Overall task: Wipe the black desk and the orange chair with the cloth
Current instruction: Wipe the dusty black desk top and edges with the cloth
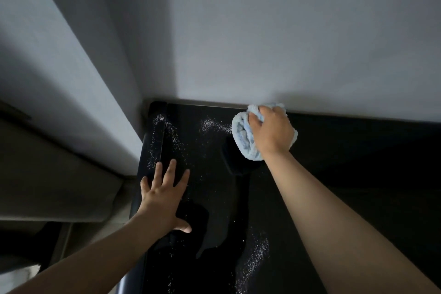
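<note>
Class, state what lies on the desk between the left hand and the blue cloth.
In the head view, only black desk dusted with white specks separates the left hand from the cloth.

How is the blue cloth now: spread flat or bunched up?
Bunched up. The cloth bulges in thick folds under the right hand, whose fingers curl round it.
</note>
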`<action>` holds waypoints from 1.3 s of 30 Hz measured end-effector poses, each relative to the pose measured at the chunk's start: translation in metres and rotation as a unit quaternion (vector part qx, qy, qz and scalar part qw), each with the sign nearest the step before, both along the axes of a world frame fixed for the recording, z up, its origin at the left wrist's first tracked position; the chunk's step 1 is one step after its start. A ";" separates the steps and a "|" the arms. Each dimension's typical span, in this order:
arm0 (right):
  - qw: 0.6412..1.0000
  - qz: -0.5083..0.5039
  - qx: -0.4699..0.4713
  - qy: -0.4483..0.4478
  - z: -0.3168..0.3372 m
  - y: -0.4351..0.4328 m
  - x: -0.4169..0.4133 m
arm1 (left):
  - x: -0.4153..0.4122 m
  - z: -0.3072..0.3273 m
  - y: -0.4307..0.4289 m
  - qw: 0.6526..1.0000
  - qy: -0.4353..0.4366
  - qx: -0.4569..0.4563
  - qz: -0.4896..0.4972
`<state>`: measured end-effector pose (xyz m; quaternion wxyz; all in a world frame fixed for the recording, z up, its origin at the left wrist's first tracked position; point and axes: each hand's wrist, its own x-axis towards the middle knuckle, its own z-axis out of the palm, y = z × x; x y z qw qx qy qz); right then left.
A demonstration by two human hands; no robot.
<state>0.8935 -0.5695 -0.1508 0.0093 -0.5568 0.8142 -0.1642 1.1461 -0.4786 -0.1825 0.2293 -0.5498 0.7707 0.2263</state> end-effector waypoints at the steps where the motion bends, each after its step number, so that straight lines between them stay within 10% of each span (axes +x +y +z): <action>1: 1.000 0.000 0.002 0.000 -0.004 -0.006 -0.001 | 0.000 -0.001 0.000 1.000 0.003 0.001 0.004; 39: 0.993 -0.003 0.109 0.038 -0.046 -0.013 -0.003 | -0.009 0.006 -0.004 0.999 -0.024 0.039 0.007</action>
